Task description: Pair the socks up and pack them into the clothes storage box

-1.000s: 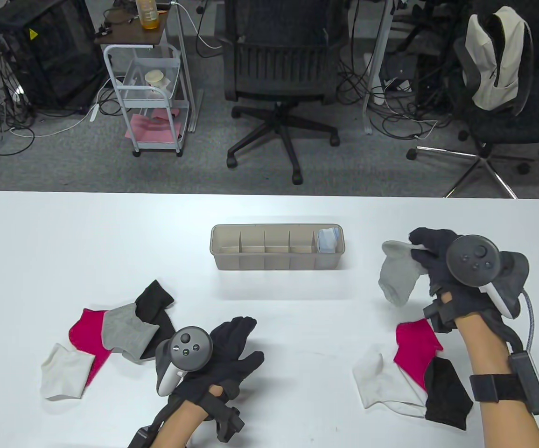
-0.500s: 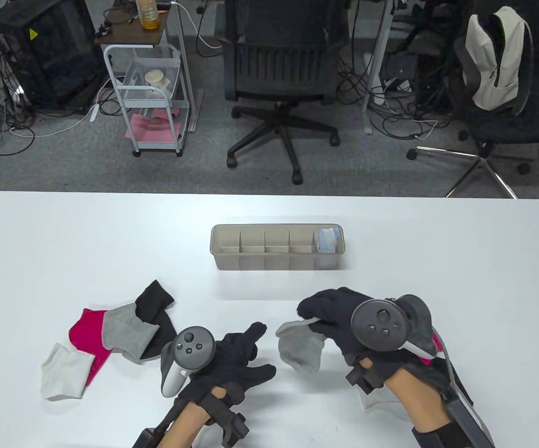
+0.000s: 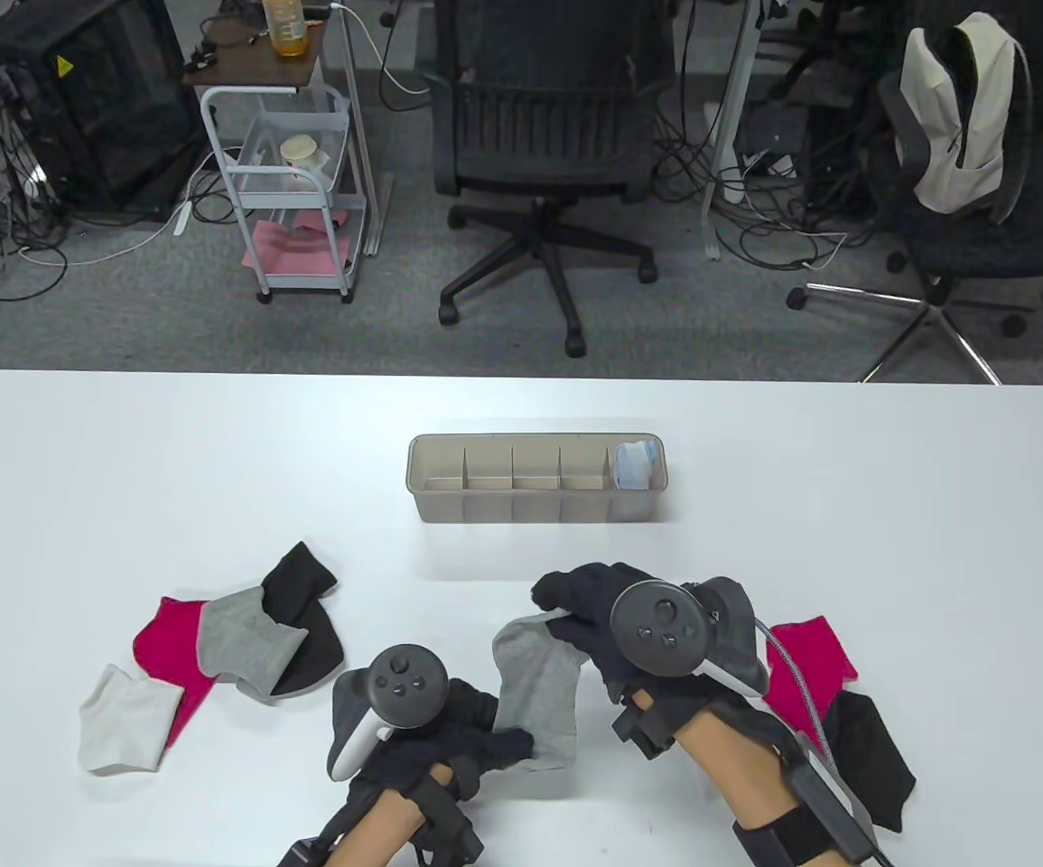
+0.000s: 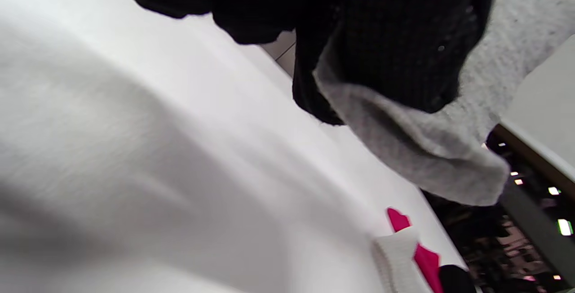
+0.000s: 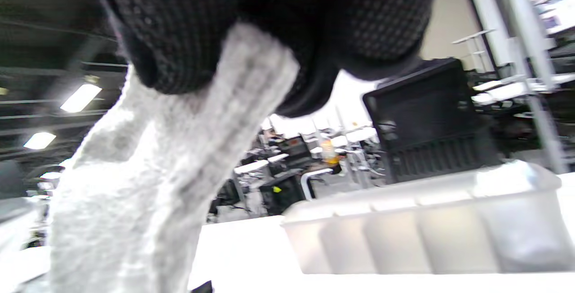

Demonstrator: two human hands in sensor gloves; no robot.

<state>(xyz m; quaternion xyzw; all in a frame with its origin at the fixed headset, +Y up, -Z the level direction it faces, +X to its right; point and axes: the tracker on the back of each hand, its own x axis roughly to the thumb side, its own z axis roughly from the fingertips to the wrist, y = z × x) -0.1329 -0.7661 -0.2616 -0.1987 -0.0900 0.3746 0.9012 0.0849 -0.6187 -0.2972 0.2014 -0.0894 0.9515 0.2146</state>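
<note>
Comparing with half a second ago, I see my right hand point(image 3: 589, 614) has drifted a little further left and away from me, and the soft light-grey knit sock point(image 3: 535, 691) it pinches by one end, which then dangled bunched below the fingers, now hangs stretched out toward my left hand point(image 3: 449, 736). That left hand was spread flat with straight fingers before; now its fingers curl round the near end of the same sock, so both hands grip it, one at each end.

The sock's long axis runs from the right hand's fingertips down and toward me to the left hand, almost straight along the near–far line with a slight lean. It hangs as a flat, ribbed-looking band, pale grey, with a lighter edge by the right hand; the right wrist view shows its fuzzy weave up close point(image 5: 148, 185).

Beyond the right hand stands the beige plastic divided storage box point(image 3: 521, 510) on the white surface point(image 3: 846, 506), with a pale blue rolled pair point(image 3: 637, 465) in its rightmost compartment. Left of the left hand lies a heap of loose socks: magenta, grey, black and white point(image 3: 214, 650).
</note>
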